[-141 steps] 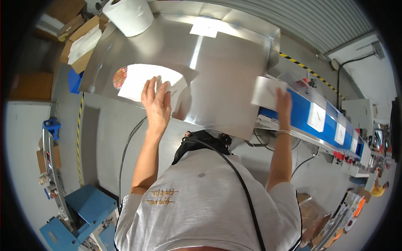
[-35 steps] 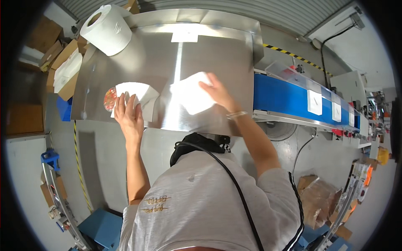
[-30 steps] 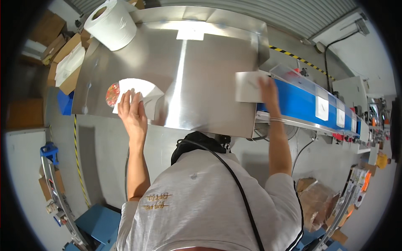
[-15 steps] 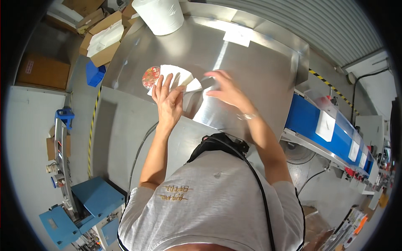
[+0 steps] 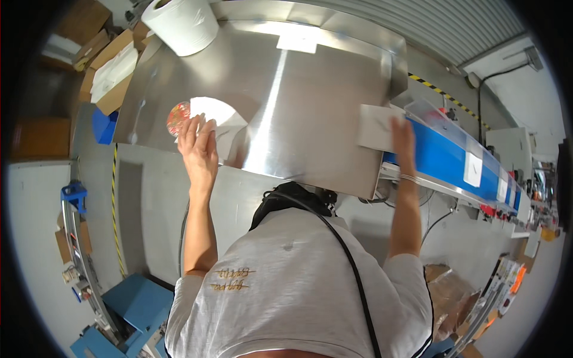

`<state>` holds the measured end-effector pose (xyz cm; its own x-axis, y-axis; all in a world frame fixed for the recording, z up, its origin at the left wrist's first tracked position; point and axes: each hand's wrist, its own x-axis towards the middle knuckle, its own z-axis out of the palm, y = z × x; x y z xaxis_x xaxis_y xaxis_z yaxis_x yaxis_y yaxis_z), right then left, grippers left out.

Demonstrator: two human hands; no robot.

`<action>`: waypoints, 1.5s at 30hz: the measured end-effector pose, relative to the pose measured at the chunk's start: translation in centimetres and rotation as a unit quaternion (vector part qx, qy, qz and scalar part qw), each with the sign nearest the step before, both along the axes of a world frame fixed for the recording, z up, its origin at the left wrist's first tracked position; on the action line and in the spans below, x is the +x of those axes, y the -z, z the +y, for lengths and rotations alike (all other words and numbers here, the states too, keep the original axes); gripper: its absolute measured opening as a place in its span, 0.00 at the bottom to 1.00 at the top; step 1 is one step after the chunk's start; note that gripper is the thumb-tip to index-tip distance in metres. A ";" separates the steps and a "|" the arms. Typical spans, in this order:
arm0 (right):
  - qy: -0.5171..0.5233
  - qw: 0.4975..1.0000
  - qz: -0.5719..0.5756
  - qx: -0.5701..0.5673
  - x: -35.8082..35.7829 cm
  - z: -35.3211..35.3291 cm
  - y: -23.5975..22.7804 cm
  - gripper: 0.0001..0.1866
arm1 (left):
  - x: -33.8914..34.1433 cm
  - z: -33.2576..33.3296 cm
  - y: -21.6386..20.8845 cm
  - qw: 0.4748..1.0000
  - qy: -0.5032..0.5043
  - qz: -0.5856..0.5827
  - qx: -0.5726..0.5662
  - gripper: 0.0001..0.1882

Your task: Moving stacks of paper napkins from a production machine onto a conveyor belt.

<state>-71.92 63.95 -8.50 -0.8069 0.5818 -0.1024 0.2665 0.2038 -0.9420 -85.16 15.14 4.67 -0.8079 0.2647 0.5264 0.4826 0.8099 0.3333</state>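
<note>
On the left part of the steel table, my left hand point(image 5: 200, 146) is closed over the near edge of a fanned stack of white paper sheets point(image 5: 218, 113). Its thumb is hidden. A round red patterned piece point(image 5: 178, 118) shows at the left side of that stack. A single white square sheet point(image 5: 376, 128) with a faint mark lies across the table's right edge, partly over the blue conveyor belt point(image 5: 436, 149). My right hand point(image 5: 404, 143) overlaps the right side of this sheet. Motion smears its fingers, so whether they grip the sheet cannot be told.
A big white roll point(image 5: 182, 27) stands at the table's far left, beside an open cardboard box point(image 5: 110, 74) and a blue bin point(image 5: 104, 125). Another white sheet point(image 5: 297, 40) lies near the table's back rim. Several white sheets, including one white sheet point(image 5: 473, 169), ride on the belt under a clear guard.
My right hand has swung from beside the stack to the belt's near end, where a white square sheet now lies. My left hand stays at the stack. The whole view has shifted.
</note>
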 end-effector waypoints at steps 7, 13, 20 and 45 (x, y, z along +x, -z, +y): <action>0.190 0.833 -0.188 0.485 1.5 0.3 -7.4 0.30 | -0.1 0.8 0.5 0.999 0.022 0.028 0.009 0.15; -0.347 0.934 0.039 0.078 -10.4 -20.5 -10.9 0.25 | 0.3 0.5 -0.5 0.999 0.038 0.005 0.020 0.13; -0.463 0.868 0.136 0.116 -15.9 -25.6 -8.6 0.21 | -0.3 0.7 -1.2 1.000 -0.017 -0.004 -0.015 0.41; 0.202 0.840 -0.162 0.476 14.8 17.6 -1.6 0.26 | 12.3 21.6 -1.1 0.958 0.102 -0.219 0.156 0.22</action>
